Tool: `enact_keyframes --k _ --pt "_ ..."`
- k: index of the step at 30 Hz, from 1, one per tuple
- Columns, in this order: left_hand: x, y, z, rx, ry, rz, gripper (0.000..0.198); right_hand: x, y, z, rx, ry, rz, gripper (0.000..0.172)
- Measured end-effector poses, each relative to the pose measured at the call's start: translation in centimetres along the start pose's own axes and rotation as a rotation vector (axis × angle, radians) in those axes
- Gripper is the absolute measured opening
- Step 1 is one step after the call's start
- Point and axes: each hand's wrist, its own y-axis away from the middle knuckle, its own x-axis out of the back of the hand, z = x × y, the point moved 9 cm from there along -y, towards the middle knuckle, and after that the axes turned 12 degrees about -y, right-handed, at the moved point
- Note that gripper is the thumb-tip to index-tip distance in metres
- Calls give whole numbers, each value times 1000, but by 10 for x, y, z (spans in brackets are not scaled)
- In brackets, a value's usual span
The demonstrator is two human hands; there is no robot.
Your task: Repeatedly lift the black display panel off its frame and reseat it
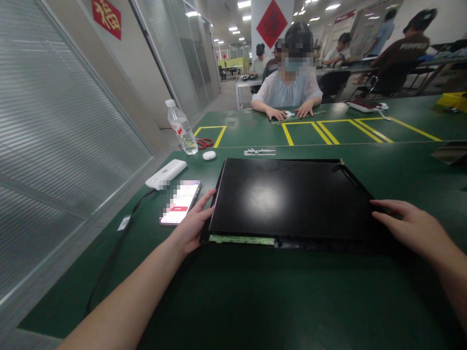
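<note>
A large black display panel (288, 199) lies flat on the green table (255, 301), with a green circuit strip (241, 239) along its near edge. My left hand (193, 223) rests against the panel's left edge, fingers stretched along it. On the opposite side, my right hand (408, 226) touches the right edge with fingers extended and slightly spread. Neither hand wraps around the panel.
Left of the panel lie a phone (180, 201), a white power bank (166, 173) with a black cable, a white earbud case (209, 155), red scissors (204, 142) and a water bottle (180, 127). Small metal parts (259, 152) lie beyond the panel. A person (290, 82) works across the table.
</note>
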Motion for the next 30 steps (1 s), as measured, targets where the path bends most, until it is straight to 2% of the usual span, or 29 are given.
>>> enact_keyframes --k 3,7,9,14,19,23,28,30 --pt "-1 0 1 8 -18 -26 75 0 -6 8 15 -13 50 47" --pt "3 0 3 -10 -61 -2 45 -1 -6 13 -15 -20 63 56" --pt "4 0 6 -49 -82 13 39 -2 -5 13 -31 -22 56 57" --pt "2 4 12 -96 -150 -2 46 -2 -3 8 -8 -8 63 58" --pt "7 4 16 -163 -271 19 59 -1 -1 8 -84 -34 43 63" --pt "9 3 21 -248 -380 22 55 3 0 8 -80 -55 56 62" --pt "9 5 24 -332 -536 46 36 1 1 10 -64 -67 48 60" --pt "6 6 25 -373 -626 43 38 -1 1 8 -69 -74 35 61"
